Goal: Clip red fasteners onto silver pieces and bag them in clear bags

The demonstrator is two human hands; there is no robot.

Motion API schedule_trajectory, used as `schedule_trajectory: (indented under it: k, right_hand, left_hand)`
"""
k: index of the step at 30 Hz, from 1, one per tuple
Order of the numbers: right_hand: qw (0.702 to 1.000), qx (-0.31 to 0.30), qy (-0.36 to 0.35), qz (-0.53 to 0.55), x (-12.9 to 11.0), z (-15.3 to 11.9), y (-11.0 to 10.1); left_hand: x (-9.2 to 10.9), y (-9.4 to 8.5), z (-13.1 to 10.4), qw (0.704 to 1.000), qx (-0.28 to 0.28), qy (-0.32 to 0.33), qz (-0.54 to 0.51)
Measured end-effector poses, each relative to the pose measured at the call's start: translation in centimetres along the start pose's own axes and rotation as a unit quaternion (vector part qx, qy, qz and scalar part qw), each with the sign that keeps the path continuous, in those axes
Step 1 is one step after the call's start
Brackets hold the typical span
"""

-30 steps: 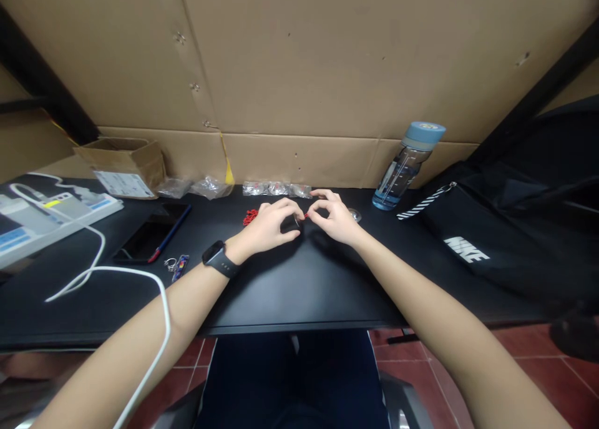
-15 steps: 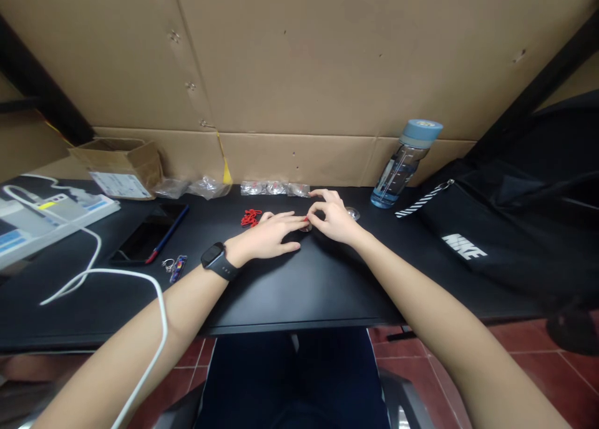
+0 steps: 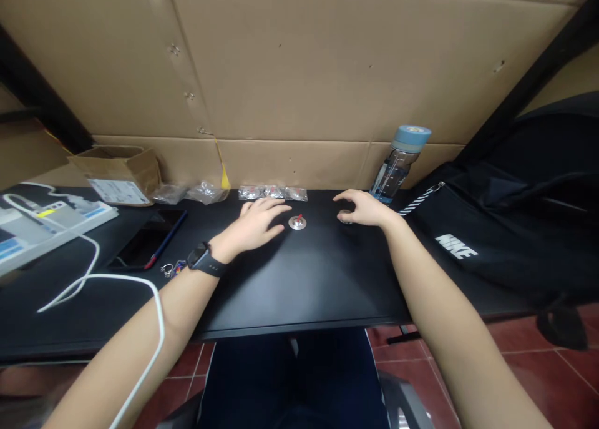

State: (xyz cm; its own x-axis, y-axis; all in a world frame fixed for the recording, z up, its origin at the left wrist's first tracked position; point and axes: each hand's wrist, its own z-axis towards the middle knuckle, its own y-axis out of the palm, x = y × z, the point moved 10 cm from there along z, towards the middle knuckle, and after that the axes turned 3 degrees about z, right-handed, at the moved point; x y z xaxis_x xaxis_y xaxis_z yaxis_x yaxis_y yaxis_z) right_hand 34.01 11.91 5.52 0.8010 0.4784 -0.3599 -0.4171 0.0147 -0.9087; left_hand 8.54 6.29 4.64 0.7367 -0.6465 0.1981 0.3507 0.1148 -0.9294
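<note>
A small round silvery disc with a red piece at its centre (image 3: 297, 222) lies on the black table (image 3: 299, 285). My left hand (image 3: 253, 226), wearing a black watch (image 3: 200, 255), hovers just left of it with fingers apart and nothing in them. To the right, my right hand (image 3: 367, 209) is over a second shiny round piece (image 3: 345, 217), its thumb and fingers spread around the piece. Part of that piece is hidden by the thumb. Behind my left hand lie several clear packets (image 3: 272, 193) in a row.
A blue-capped bottle (image 3: 397, 163) stands behind my right hand, with a black bag (image 3: 486, 229) farther right. At left are an open cardboard box (image 3: 119, 173), a phone (image 3: 147, 238), keys, a power strip (image 3: 51, 226) and a white cable (image 3: 156, 304) crossing my left forearm.
My hands have moved apart, uncovering the disc with the red piece. My right hand went right to the second round piece; my left hand shifted left, and the red cord there is now hidden.
</note>
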Motion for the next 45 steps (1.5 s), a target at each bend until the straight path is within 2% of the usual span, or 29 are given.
schedule_trajectory:
  k: [2,4,7,10,14,21,25,31,35,41,45]
  right_hand:
    - [0.997,-0.065,0.032,0.012,1.9,-0.4,0.6]
    - [0.993,-0.102,0.055,0.024,3.2,-0.7,1.1]
    - [0.991,-0.110,0.063,0.047,3.7,-0.7,1.3]
    - [0.991,-0.103,0.066,0.057,3.8,-0.6,1.2]
    - [0.990,-0.099,0.076,0.064,4.1,-0.7,1.1]
    - [0.992,-0.087,0.076,0.056,4.1,-0.6,0.9]
    - [0.992,-0.085,0.069,0.060,3.7,-0.6,0.9]
    - [0.994,-0.088,0.063,0.012,3.2,-0.6,0.8]
    - [0.993,-0.100,0.066,0.016,2.9,-0.6,1.1]
    - [0.992,-0.105,0.063,0.024,3.3,-0.4,1.4]
    - [0.991,-0.115,0.064,0.032,3.4,-0.5,1.5]
  left_hand:
    - [-2.0,-1.4,-0.1,1.000,0.011,-0.012,0.007]
    - [-4.0,-1.9,-0.4,1.000,-0.012,-0.017,0.005]
    - [-6.2,-2.1,-0.8,0.999,-0.047,-0.018,0.004]
    - [-7.0,-1.7,-1.0,0.997,-0.072,-0.017,-0.022]
    - [-6.8,-1.2,-0.7,0.996,-0.076,-0.032,-0.029]
    - [-5.2,-0.5,-0.5,0.998,-0.060,-0.015,-0.017]
    - [-5.2,0.1,-0.3,0.997,-0.069,-0.026,0.012]
    - [-5.3,0.6,-0.3,0.996,-0.072,-0.038,0.032]
    - [-4.8,-0.2,-0.3,0.997,-0.042,-0.039,0.051]
    - [-3.9,-3.3,-0.2,0.995,0.063,-0.082,-0.005]
    - [-3.1,-4.2,-0.2,0.992,0.103,-0.066,-0.017]
